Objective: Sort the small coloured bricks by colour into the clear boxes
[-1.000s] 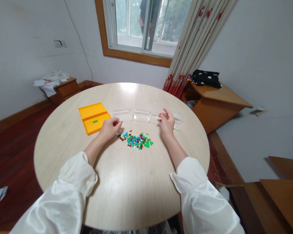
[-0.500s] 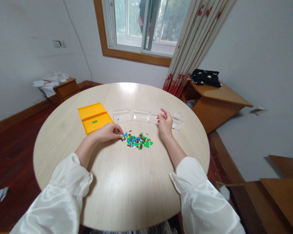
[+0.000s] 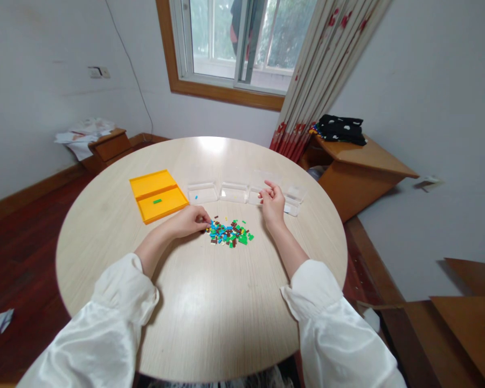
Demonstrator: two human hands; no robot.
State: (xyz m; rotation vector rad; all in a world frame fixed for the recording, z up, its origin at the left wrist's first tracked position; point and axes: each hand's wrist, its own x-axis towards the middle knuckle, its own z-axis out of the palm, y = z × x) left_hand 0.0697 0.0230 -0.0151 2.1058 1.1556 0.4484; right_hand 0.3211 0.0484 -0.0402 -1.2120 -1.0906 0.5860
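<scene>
A loose pile of small building bricks, in blue, green, brown, yellow and white, lies on the round table. At the pile's left edge is my left hand, its thumb and fingers pinched together among the bricks; what they hold, if anything, is hidden. My right hand is raised to the right of the pile, over the clear boxes. Its thumb and bent fingers come together, with the index finger partly stretched; anything between them is too small to name. The nearest box, a clear plastic one, is partly covered by that hand.
An open yellow case with a green brick in it lies at the left. A clear box holding a small blue brick stands beside another clear box. More clear plastic lies right. The table has a curved edge.
My left hand has shifted slightly right, further onto the left edge of the brick pile. My right hand has stayed almost where it was.
</scene>
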